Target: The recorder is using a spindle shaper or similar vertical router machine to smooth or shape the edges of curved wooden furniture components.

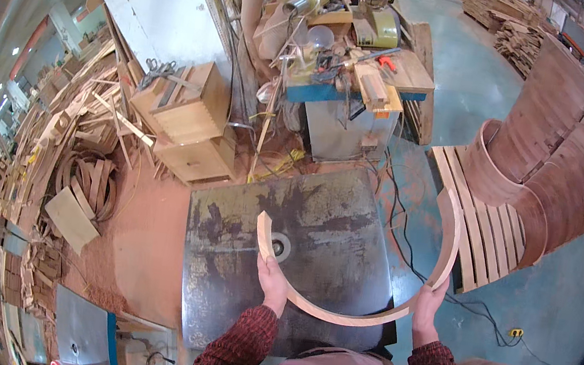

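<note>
I hold a curved wooden band, bent in a half ring, over a worn metal machine table. My left hand grips the band near its left end, just beside the round cutter opening in the table. My right hand grips the band on its right side, out past the table's right edge. The band's right end rises up and away from me. Both sleeves are dark red knit.
Curved brown plywood pieces stand on a slatted pallet at the right. A cluttered workbench and wooden boxes lie beyond the table. Wood offcuts pile up at the left. Black cables run across the floor to a yellow socket.
</note>
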Tool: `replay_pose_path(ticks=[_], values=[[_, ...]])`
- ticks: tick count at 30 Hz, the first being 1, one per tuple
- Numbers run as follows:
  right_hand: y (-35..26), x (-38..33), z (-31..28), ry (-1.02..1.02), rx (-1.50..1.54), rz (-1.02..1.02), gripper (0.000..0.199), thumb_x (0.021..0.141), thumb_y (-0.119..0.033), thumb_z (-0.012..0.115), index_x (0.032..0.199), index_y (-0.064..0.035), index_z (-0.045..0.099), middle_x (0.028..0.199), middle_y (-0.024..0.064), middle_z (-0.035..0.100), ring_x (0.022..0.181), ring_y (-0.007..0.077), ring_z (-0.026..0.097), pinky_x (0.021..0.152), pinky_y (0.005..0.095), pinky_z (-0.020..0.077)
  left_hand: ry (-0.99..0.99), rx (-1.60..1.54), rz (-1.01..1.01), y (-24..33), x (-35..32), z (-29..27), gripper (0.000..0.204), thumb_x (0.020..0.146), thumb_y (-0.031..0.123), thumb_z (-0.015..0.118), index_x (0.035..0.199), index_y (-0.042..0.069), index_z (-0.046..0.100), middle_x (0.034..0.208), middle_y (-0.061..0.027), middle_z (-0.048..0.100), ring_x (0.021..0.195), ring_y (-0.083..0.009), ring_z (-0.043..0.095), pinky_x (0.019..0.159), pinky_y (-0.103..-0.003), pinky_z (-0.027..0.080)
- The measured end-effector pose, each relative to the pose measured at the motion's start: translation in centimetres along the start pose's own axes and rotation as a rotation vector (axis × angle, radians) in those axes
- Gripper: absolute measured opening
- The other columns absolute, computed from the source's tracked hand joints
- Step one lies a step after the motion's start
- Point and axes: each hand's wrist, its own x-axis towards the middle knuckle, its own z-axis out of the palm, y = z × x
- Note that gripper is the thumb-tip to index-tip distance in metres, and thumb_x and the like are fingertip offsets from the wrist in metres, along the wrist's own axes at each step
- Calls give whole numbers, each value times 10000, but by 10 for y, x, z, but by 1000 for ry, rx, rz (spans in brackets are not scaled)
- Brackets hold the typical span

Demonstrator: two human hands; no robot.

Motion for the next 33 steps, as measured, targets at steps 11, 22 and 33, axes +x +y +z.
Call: replay_pose_path(ticks=[11, 22, 33], values=[[-5, 9, 24, 5, 29, 37, 783, 808, 79, 470, 1573, -11, 329, 1302, 164, 535, 1112, 248, 557, 954, 335, 469, 23, 82, 11, -10, 35, 5, 487, 1106, 222, 411, 1511, -48, 411, 1374, -208, 587, 1261, -301, 556, 1094, -383, 405], [21, 24, 51, 31, 8, 23, 798, 816, 83, 484, 1588, -21, 309, 1381, 175, 515, 1199, 271, 554, 1012, 333, 457, 4, 35, 74, 5, 65, 10, 416, 1090, 187, 414, 1435, -35, 481, 1232, -161, 618, 1142, -258, 580, 1027, -349, 432], [1, 26, 83, 55, 25, -14, 802, 826, 86, 476, 1597, -26, 283, 1399, 184, 512, 1202, 273, 565, 997, 330, 473, 6, 109, 22, 10, 88, 9, 436, 1095, 198, 407, 1447, -52, 472, 1266, -196, 614, 1154, -279, 577, 1032, -372, 425]])
